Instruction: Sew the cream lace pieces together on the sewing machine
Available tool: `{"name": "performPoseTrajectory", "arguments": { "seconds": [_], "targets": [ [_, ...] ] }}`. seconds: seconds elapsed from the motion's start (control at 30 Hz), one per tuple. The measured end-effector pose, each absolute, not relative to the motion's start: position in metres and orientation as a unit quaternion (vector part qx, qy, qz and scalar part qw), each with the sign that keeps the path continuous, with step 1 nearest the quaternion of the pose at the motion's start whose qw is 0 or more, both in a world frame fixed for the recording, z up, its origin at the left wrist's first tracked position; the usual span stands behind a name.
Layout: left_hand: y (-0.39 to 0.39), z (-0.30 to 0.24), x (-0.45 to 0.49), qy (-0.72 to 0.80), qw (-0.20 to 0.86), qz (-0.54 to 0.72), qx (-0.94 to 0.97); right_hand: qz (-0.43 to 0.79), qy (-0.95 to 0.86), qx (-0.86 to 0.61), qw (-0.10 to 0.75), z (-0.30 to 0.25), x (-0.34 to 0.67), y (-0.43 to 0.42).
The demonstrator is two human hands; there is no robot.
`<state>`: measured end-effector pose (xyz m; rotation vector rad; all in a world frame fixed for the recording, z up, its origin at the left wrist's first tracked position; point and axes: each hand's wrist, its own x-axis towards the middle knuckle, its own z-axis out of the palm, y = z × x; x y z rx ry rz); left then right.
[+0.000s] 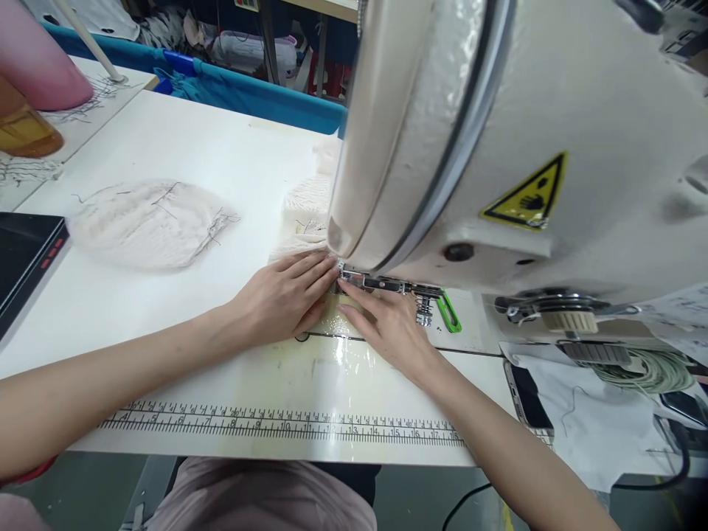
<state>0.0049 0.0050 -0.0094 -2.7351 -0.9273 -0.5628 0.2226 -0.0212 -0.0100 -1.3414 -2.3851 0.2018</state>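
Cream fabric (pixel 306 205), partly hidden, seemingly runs lengthwise forward.

Bare forearms (pixel 149 361), red fabric edge (pixel 38 470) at left, mauve-pink clothing (pixel 259 494)

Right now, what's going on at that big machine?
A person has both hands at a sewing machine. The left hand rests on pale fabric; the right hand is close to the small metal parts beneath the machine. Another pale piece lies apart on the white table, dark threads on it.
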Motion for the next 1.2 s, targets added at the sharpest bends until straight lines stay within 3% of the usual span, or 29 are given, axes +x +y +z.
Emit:
{"name": "performPoseTrajectory", "arguments": {
  "seconds": [0.3,0.53,0.77,0.93,1.2],
  "targets": [
    [0.004,-0.010,0.003,-0.320,0.115,-0.178,-0.923,0.114,-0.835,-0.498,0.207,-0.017,0.236,-0.013],
    [-0.004,0.001,0.005,-0.315,0.171,-0.159,-0.920,0.102,-0.826,-0.487,0.264,-0.022,0.237,-0.006],
    [0.007,0.043,-0.040,-0.593,0.047,-0.048,-0.803,0.036,-0.840,-0.455,0.294,-0.040,0.254,-0.004],
    [0.011,0.052,-0.100,-0.697,0.023,-0.086,-0.712,0.009,-0.833,-0.459,0.309,-0.040,0.247,-0.005],
    [0.013,0.036,-0.125,-0.742,-0.078,-0.224,-0.627,0.006,-0.833,-0.456,0.314,-0.025,0.237,-0.006]
  ]
}}
